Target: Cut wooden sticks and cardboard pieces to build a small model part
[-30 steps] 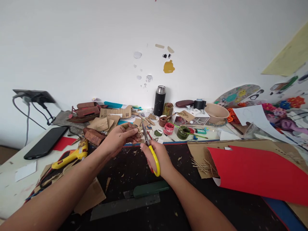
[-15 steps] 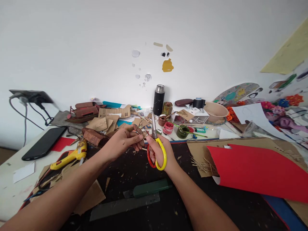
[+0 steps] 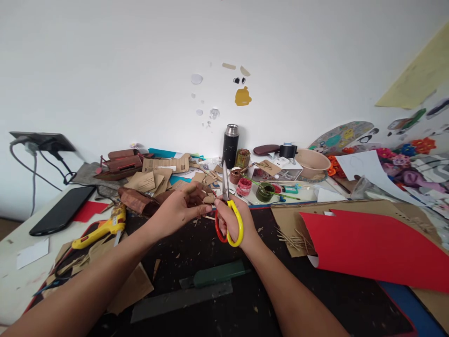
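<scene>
My right hand (image 3: 233, 222) is wrapped round a pair of scissors (image 3: 234, 223) with one yellow and one red handle loop. The metal blades point up and away from me, close together. At my right thumb tip is a small brown piece (image 3: 209, 199), perhaps cardboard, which this hand seems to pinch too. My left hand (image 3: 185, 203) is just left of it, its thumb apart from its bent fingers around the piece. Whether a left fingertip touches the piece from behind is hidden. Dark smudges mark the left fingers.
A green cutter (image 3: 220, 274) and a translucent strip (image 3: 182, 302) lie on the dark mat (image 3: 196, 252). Left are a yellow glue gun (image 3: 100, 231) and a phone (image 3: 63, 210). Behind stand paint jars (image 3: 264, 192) and a black flask (image 3: 230, 147). Red paper (image 3: 368, 248) covers cardboard at right.
My left thumb has moved down, away from the small brown piece, and the left fingers have spread. The scissors stay in my right hand. The view has shifted slightly.
</scene>
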Motion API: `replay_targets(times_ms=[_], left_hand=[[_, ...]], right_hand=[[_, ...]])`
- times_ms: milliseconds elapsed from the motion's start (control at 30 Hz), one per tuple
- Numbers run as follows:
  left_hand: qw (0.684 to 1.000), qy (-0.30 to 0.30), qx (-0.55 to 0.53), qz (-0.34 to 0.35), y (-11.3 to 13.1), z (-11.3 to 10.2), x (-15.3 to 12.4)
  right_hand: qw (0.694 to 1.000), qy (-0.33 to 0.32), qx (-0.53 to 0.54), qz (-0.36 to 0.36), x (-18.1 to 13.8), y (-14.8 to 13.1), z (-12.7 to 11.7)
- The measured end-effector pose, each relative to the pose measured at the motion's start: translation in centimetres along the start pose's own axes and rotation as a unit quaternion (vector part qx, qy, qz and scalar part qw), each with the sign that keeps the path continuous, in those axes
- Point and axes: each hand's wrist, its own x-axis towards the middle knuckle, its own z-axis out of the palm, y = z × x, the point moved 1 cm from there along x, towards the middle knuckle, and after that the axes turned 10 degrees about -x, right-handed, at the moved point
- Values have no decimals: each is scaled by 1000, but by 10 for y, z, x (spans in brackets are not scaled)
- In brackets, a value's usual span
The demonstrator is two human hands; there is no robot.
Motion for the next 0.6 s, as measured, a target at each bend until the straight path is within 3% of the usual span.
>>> replay_targets(times_ms=[333,600], left_hand=[[985,42,157,62,7,4,-3],[981,58,174,60,7,1,-2]], right_hand=[[1000,-4,-9,15,-1,5,1],[1000,-14,8,1,-2,2,1]])
